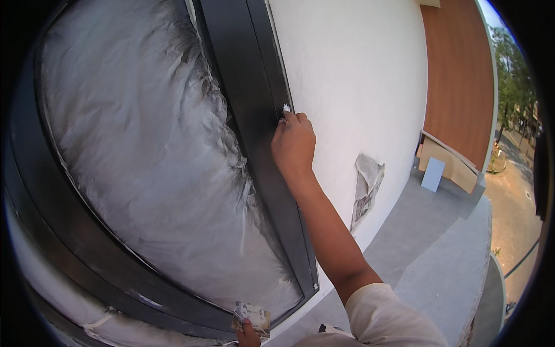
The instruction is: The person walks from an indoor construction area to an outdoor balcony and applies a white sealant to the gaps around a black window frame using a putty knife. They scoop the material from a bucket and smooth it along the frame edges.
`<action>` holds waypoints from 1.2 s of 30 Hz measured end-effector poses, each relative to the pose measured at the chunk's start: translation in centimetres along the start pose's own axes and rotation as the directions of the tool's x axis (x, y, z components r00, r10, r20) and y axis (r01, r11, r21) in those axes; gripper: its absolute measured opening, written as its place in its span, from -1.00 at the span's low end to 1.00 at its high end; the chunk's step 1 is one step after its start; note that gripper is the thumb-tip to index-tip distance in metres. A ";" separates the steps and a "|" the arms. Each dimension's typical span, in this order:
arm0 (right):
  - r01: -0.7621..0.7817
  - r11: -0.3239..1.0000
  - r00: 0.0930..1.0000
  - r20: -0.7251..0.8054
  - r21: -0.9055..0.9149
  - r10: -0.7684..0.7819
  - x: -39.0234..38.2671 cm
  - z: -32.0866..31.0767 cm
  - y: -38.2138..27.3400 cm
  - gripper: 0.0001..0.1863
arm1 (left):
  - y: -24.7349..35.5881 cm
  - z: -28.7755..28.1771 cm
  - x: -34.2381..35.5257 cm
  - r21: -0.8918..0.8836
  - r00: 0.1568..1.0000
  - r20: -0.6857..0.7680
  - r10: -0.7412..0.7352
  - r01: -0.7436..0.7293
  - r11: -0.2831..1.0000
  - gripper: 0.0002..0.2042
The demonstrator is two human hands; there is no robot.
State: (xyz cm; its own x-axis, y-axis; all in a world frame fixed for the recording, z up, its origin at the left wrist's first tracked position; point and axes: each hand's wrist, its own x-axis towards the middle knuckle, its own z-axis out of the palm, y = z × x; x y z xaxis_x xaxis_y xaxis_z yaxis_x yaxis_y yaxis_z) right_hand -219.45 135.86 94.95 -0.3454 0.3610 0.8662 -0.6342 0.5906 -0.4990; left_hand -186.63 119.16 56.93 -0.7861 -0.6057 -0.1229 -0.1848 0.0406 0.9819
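Note:
My right hand (295,141) is raised to the dark window frame (245,75), at the edge where it meets the white wall. Its fingers are closed in a pinch, and a small white piece (286,107) sticks out above the fingertips; its kind is too small to make out. Low in the picture, my left hand (248,334) grips a flat, roughly rectangular piece (252,319), beige and smeared with grey and white. Crumpled grey-white plastic sheeting (144,150) covers the pane inside the frame.
The white wall (352,75) runs along the right, with a torn, translucent covering (368,179) low on it. Beyond stand a brown panel (458,87), a light-blue board (433,174) and some tan boards (448,165) on the grey floor (428,248). Trees show outside.

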 end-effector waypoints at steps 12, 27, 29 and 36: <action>-0.066 0.997 0.996 0.050 -0.033 0.068 3.4 -0.6 -1.4 -0.76 | -1.9 -0.6 -0.9 0.039 0.989 0.020 0.148 -0.149 0.988 -0.55; -0.024 0.998 1.000 -0.005 -0.063 0.024 5.4 0.6 -3.1 -0.78 | -6.4 -1.5 -0.1 -0.131 0.982 -0.011 0.187 -0.187 0.974 -0.59; -0.001 0.998 1.000 0.006 -0.059 0.001 5.0 0.7 -3.1 -0.76 | -5.7 -1.3 -0.5 -0.150 0.986 -0.026 0.166 -0.168 0.974 -0.58; -0.025 1.000 0.999 0.028 -0.010 0.025 8.0 -0.2 -2.7 -0.80 | -3.4 -1.5 -0.1 0.135 0.998 0.033 0.052 -0.056 0.989 -0.55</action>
State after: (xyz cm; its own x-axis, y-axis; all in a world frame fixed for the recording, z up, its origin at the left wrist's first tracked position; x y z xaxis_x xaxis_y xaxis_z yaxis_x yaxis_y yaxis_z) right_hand -220.36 137.33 103.22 -0.3804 0.3555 0.8538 -0.6183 0.5888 -0.5206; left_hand -185.03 117.94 53.81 -0.8136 -0.5764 -0.0764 -0.2184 0.1812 0.9589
